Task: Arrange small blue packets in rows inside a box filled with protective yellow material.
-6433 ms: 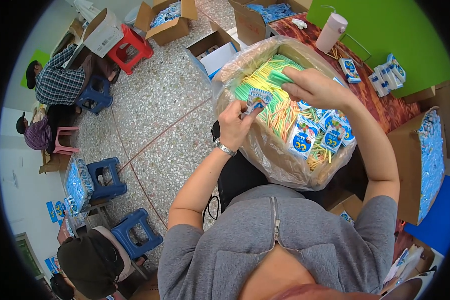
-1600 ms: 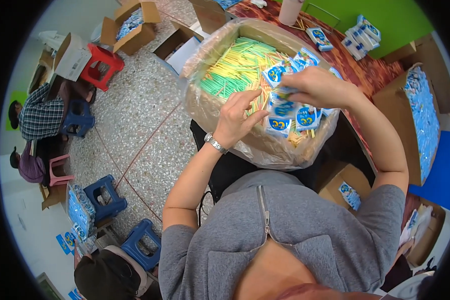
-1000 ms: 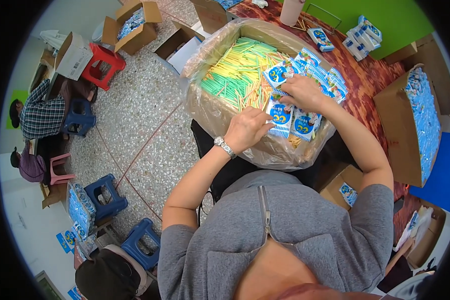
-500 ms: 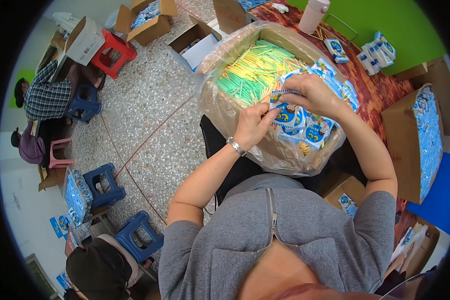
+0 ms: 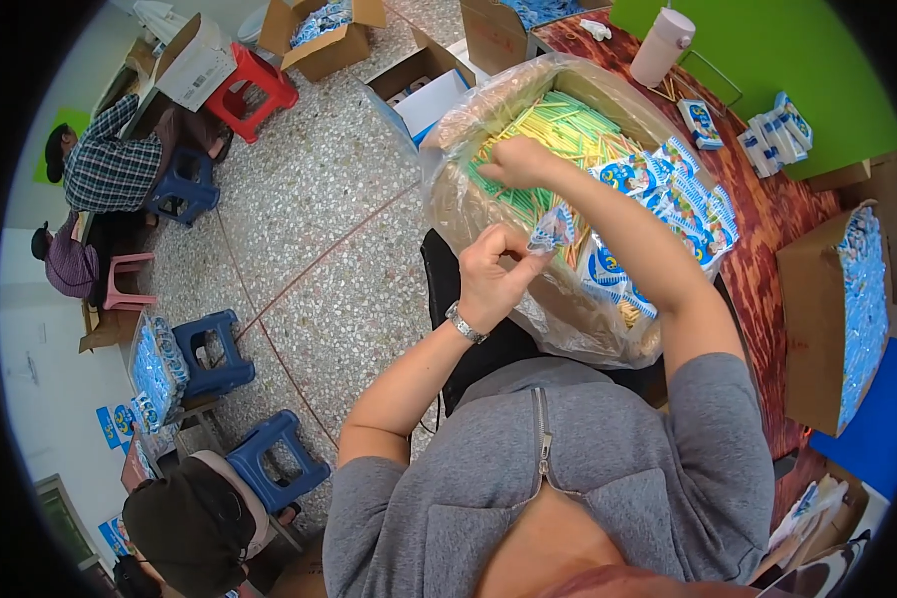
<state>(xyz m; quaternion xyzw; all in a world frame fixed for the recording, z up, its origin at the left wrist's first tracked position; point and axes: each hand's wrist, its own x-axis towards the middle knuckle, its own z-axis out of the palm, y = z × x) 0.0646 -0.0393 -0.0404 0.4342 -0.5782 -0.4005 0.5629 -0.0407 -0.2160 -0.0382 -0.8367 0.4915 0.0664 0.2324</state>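
Note:
A carton lined with clear plastic (image 5: 450, 209) stands before me, holding many thin yellow, green and pale orange sticks (image 5: 553, 125). My left hand (image 5: 493, 279) pinches a small blue-and-white packet (image 5: 552, 230) over the carton's near left side. Across the carton reaches my right hand (image 5: 518, 162), its fingers curled down among the sticks at the left; the fingertips are hidden, so what they grip cannot be made out. Under my right forearm, a heap of flat blue-and-white packets (image 5: 703, 214) lies on the right part of the sticks.
A red patterned table (image 5: 757, 234) runs along the right, with a pale pink bottle (image 5: 662, 48) and stacked packs (image 5: 777, 138) on it. A carton full of blue packets (image 5: 862, 309) stands farther right. Blue stools (image 5: 279, 458) and seated people are at the left.
My right hand has left the packet and moved left to the sticks. My left hand keeps the packet, now apart from the heap. The whole view has shifted slightly.

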